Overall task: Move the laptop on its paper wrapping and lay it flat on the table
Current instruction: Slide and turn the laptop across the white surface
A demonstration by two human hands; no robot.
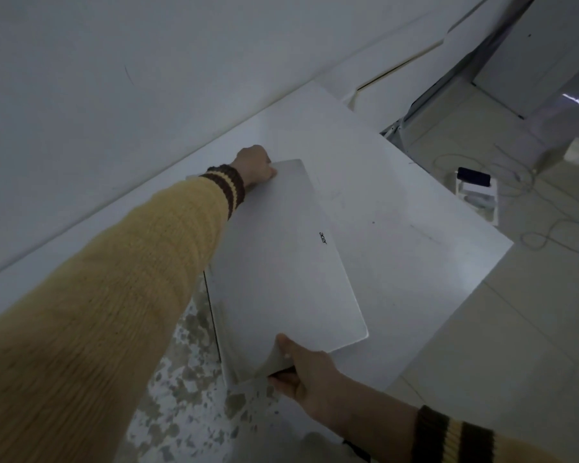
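A closed silver laptop (281,262) with a small dark logo on its lid lies over the white table (398,212), near the wall. My left hand (256,167) grips its far corner, fingers curled around the edge. My right hand (301,365) holds the near corner, thumb on the lid and fingers underneath. A thin white sheet, apparently the paper wrapping (229,359), shows under the laptop's near-left edge. I cannot tell whether the laptop rests flat or is slightly lifted.
A white wall (114,95) runs along the table's far-left side. The table's near-left surface is worn and speckled (188,379). On the tiled floor to the right stand a small white box with a dark object (475,185) and loose cables (532,195).
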